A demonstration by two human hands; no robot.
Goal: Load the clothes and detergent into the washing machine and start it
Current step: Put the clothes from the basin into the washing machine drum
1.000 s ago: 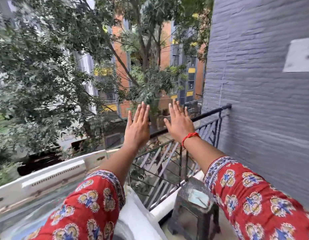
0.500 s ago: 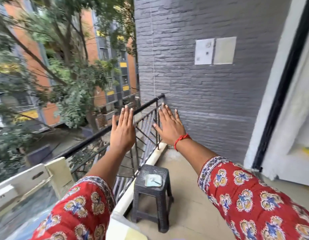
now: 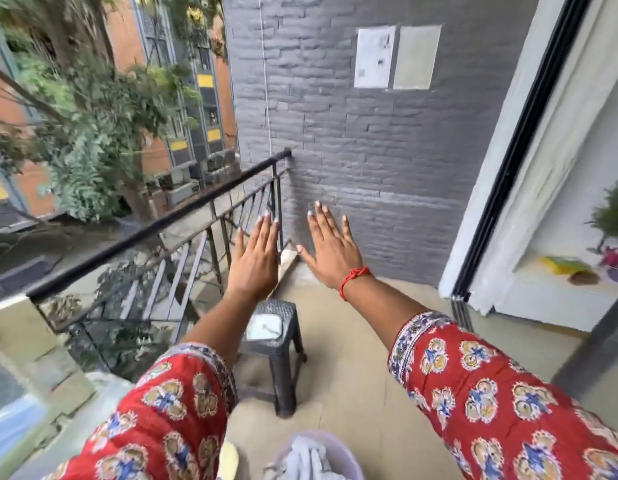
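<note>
Both hands are up and flat, palms out, fingers spread, holding nothing: left hand (image 3: 255,258) in front of the railing (image 3: 155,226), right hand (image 3: 330,251) in front of the grey wall (image 3: 387,150). Nothing loaded yet, by my read; this looks like the very start. The clothes (image 3: 305,459) sit at the bottom edge in a pale tub (image 3: 349,462), right below the arms. No washer clearly in view, and no detergent I can pick out.

The sensible move: drop both hands straight down to the tub and gather the pile from underneath so nothing trails.

Room to work? The floor (image 3: 352,358) ahead is open. A dark stool (image 3: 276,341) stands just beside the railing, with a flat pale thing on its seat, so keep the left elbow clear of it. On the right, the doorframe (image 3: 522,133) bounds the balcony; a shelf (image 3: 560,282) inside holds clutter.
</note>
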